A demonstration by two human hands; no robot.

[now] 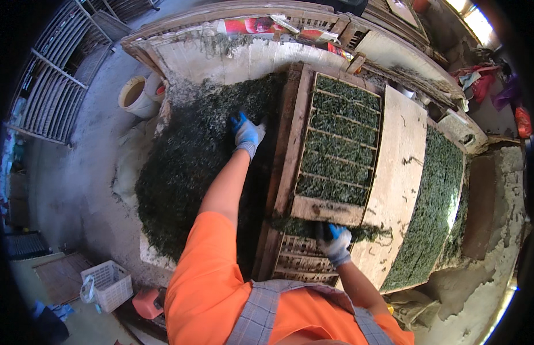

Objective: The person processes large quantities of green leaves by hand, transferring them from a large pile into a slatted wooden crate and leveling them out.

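My left hand point(248, 135), in a blue and white glove, reaches over a big heap of dark green, stringy seaweed point(186, 167). Its fingers are spread and touch the heap's surface. To the right, a wooden frame point(327, 210) with several slots holds pressed-down seaweed point(343, 138). My right hand point(337, 246), gloved the same way, is at the frame's near edge. Its fingers are closed on a dark strip of seaweed point(298, 227), which trails out on both sides; the fingertips are partly hidden in it.
Right of the frame lie a pale board point(396, 155) and a seaweed-covered sheet point(431, 201). Slats point(304, 261) show below the frame. Buckets point(135, 98) and racks point(54, 86) stand at the far left. Near left are a white basket point(107, 284) and a red container point(147, 303).
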